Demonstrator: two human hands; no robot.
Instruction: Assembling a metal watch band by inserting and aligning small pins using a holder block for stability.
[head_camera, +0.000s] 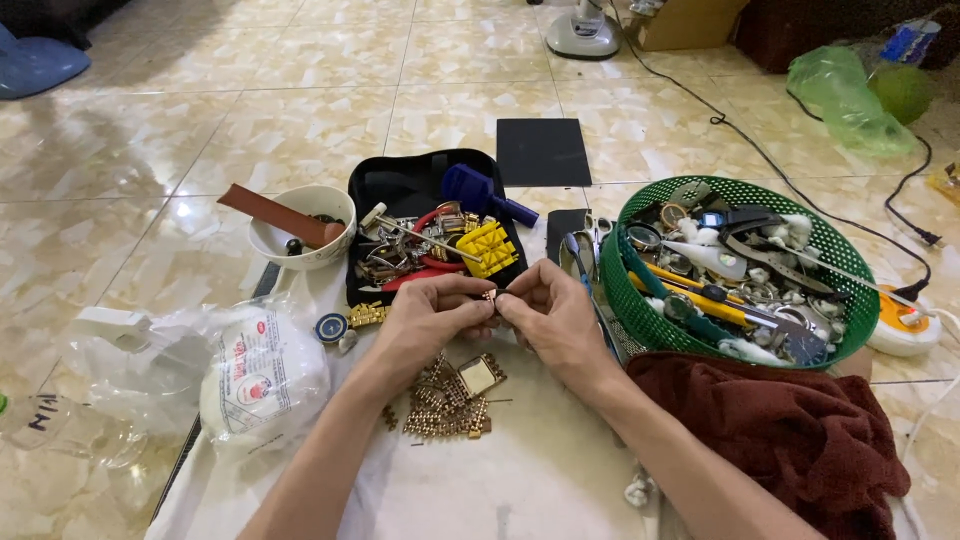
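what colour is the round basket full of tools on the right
Green basket, a plastic mesh, seen in the head view.

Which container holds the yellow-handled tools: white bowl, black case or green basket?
The green basket, right of both hands. The white bowl holds a brown strap; the black case holds a yellow block, not handled tools.

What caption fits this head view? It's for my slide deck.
Both hands pinch a small gold watch-band link above a gold watch.

A small gold-coloured watch-band link piece (489, 295) is pinched between the fingertips of both hands, raised above the white cloth. Beneath it, a gold watch with a square face (479, 375) is laid flat on the cloth, its loose gold bracelet links (440, 410) heaped just beside it.
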